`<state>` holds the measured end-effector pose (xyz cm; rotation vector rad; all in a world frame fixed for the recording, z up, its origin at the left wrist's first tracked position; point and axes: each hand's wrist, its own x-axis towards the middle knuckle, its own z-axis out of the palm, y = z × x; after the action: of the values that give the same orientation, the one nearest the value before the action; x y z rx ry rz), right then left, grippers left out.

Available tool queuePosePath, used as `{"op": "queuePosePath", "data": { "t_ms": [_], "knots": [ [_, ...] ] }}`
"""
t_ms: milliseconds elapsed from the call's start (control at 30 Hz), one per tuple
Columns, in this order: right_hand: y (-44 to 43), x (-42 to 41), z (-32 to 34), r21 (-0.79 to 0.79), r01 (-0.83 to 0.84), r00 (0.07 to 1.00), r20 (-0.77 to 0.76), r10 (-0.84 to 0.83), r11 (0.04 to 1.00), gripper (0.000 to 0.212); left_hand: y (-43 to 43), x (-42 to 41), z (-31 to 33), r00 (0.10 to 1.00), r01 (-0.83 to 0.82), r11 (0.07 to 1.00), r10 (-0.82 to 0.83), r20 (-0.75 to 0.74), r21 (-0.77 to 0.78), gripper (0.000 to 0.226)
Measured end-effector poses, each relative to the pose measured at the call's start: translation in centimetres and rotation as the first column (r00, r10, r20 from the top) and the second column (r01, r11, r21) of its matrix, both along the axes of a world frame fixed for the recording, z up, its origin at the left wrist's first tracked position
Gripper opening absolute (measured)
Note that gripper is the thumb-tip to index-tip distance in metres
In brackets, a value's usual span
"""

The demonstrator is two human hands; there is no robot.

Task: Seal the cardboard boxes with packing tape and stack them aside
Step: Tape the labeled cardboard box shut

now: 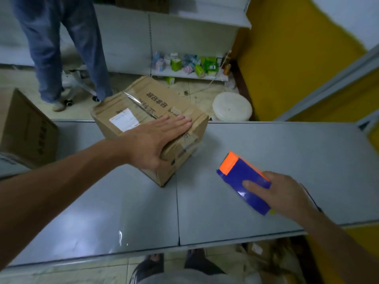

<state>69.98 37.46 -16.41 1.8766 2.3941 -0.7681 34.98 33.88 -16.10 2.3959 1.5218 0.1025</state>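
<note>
Right hand [287, 193]: curled round blue-and-orange tape dispenser [242, 181], low over grey table [123, 201]. Left hand [155, 140]: flat, fingers straight, pressing top of taped cardboard box [155, 93] at table's far edge. Second cardboard box [22, 128]: far left, well apart from first.

Brown cardboard box [143, 103], black print, white label [123, 119]; the tape dispenser [244, 181] is deep blue with an orange end; grey table [287, 150], yellow wall [287, 58].
</note>
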Motion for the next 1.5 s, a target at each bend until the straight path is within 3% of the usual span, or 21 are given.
{"op": "queuePosePath", "data": {
  "t_ms": [67, 133, 400, 500, 600, 667, 733, 800, 1000, 1133, 1300, 1400, 1500],
  "knots": [
    [-1.6, -0.8, -2.8, 0.255, -0.090, 0.990, 0.130, 0.058, 0.963, 0.039, -0.2, 0.0, 0.1, 1.000, 0.009, 1.000, -0.009, -0.009, -0.008, 0.107],
    [-2.1, -0.4, -5.9, 0.364, -0.166, 0.979, 0.174, 0.108, 0.917, 0.045, -0.3, 0.1, 0.1, 1.000, 0.008, 1.000, -0.008, -0.010, 0.007, 0.107],
    [-2.2, 0.7, -8.1, 0.438, -0.324, 0.944, 0.211, 0.254, 0.839, 0.047, -3.2, -1.5, 2.2, 0.989, 0.145, 0.985, -0.146, -0.002, -0.091, 0.109],
    [-2.1, 0.8, -8.2, 0.465, -0.341, 0.939, 0.212, 0.272, 0.817, 0.046, -3.9, -0.7, 3.8, 0.997, 0.032, 0.985, -0.021, 0.068, -0.171, 0.094],
    [-2.2, 0.9, -8.5, 0.452, -0.324, 0.945, 0.203, 0.258, 0.831, 0.047, -3.6, 2.0, 3.7, 0.953, -0.222, 0.975, 0.218, 0.208, -0.008, 0.070],
    [-2.2, 0.8, -8.7, 0.455, -0.305, 0.950, 0.202, 0.236, 0.837, 0.048, -3.3, 3.8, 2.6, 0.948, -0.296, 0.952, 0.283, 0.145, 0.073, 0.076],
    [-2.2, 0.7, -8.8, 0.452, -0.298, 0.952, 0.209, 0.225, 0.840, 0.048, -3.0, 4.4, 1.0, 0.947, -0.312, 0.946, 0.317, -0.052, 0.087, 0.081],
    [-2.1, 0.6, -8.9, 0.447, -0.297, 0.951, 0.219, 0.219, 0.844, 0.049, -2.8, 4.3, 0.2, 0.937, -0.307, 0.945, 0.321, -0.136, 0.111, 0.081],
    [-2.1, 0.4, -9.2, 0.413, -0.258, 0.959, 0.216, 0.181, 0.873, 0.051, -2.7, 4.3, 0.7, 0.941, -0.306, 0.951, 0.309, -0.135, 0.043, 0.098],
    [-2.1, 0.4, -8.8, 0.438, -0.317, 0.946, 0.210, 0.247, 0.841, 0.047, -3.1, 4.7, 1.1, 0.932, -0.358, 0.933, 0.359, -0.047, 0.029, 0.086],
    [-1.1, 0.9, -7.2, 0.368, -0.380, 0.924, 0.200, 0.326, 0.849, 0.040, -3.4, 4.4, 0.5, 0.949, -0.294, 0.953, 0.300, -0.098, 0.074, 0.075],
    [-0.6, 0.9, -6.7, 0.207, -0.419, 0.882, 0.323, 0.342, 0.884, 0.050, -3.7, 3.9, 0.7, 0.984, -0.168, 0.985, 0.171, -0.043, 0.047, 0.077],
    [-0.2, 0.3, -5.9, 0.146, -0.430, 0.855, 0.382, 0.350, 0.891, 0.054, -4.0, 3.6, 0.6, 0.999, -0.047, 0.997, 0.048, -0.021, 0.064, 0.080]
  ]
}}
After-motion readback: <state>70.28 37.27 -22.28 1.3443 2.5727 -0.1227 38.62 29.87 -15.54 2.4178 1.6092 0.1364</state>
